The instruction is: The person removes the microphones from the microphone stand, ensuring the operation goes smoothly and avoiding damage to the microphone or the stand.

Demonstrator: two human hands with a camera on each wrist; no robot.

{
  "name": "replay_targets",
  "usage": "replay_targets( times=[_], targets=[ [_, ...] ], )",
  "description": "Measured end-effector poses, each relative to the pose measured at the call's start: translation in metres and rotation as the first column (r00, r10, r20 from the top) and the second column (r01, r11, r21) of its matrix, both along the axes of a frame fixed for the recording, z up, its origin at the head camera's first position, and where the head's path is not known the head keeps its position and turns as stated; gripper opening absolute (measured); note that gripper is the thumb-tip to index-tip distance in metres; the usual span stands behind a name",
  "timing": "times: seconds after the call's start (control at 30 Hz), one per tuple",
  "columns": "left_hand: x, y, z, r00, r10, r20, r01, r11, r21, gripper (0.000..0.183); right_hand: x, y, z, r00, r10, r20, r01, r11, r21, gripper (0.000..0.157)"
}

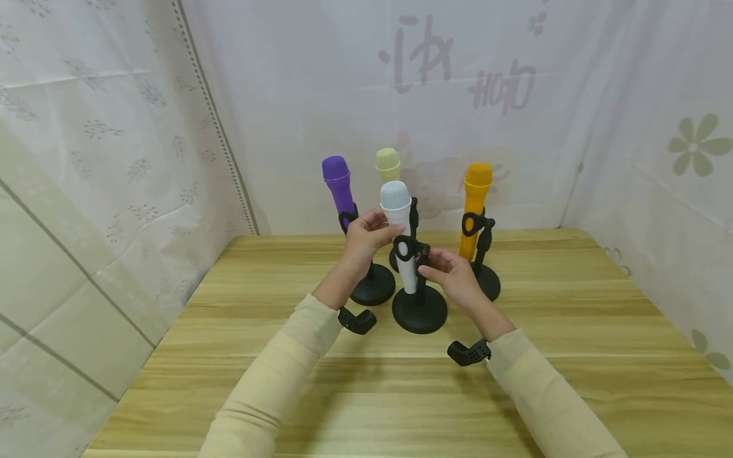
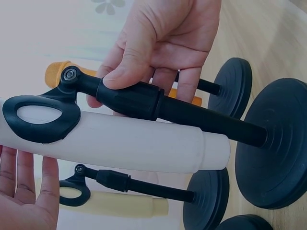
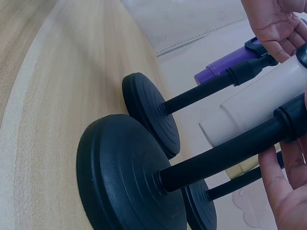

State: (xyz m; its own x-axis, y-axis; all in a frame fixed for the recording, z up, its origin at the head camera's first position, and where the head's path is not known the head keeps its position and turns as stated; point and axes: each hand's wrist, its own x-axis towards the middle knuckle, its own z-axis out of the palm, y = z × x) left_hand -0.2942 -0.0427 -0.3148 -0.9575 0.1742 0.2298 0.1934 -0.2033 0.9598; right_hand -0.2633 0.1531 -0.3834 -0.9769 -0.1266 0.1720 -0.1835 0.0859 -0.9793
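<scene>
A white microphone (image 1: pixel 395 197) sits tilted in the black clip (image 2: pixel 43 120) of a desk stand with a round base (image 1: pixel 420 315). My left hand (image 1: pixel 363 245) grips the microphone's upper body from the left, thumb in front and fingers behind. On the other side, my right hand (image 1: pixel 452 277) pinches the stand's collar (image 2: pixel 132 98) just below the clip joint, its thumb lying along the collar in the left wrist view. The microphone's lower end (image 3: pixel 218 127) hangs free beside the stand's pole (image 3: pixel 225 155).
Behind to the left stands a purple microphone (image 1: pixel 338 178) on its own stand. A pale yellow one (image 1: pixel 388 162) is partly hidden behind the white one. An orange microphone (image 1: pixel 477 184) stands to the right, close to my right hand. A curtain (image 1: pixel 321 76) hangs behind the wooden table (image 1: pixel 544 267).
</scene>
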Motion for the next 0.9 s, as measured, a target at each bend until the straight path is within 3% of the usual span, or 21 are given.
replay_targets(
  times=[0.9],
  targets=[
    [0.0001,0.0003,0.0035,0.999,0.023,-0.035,-0.024,0.999,-0.031,0.036,0.003,-0.0026,0.0002,1.0,0.001,-0.016,-0.001,1.0,-0.027,0.032]
  ],
)
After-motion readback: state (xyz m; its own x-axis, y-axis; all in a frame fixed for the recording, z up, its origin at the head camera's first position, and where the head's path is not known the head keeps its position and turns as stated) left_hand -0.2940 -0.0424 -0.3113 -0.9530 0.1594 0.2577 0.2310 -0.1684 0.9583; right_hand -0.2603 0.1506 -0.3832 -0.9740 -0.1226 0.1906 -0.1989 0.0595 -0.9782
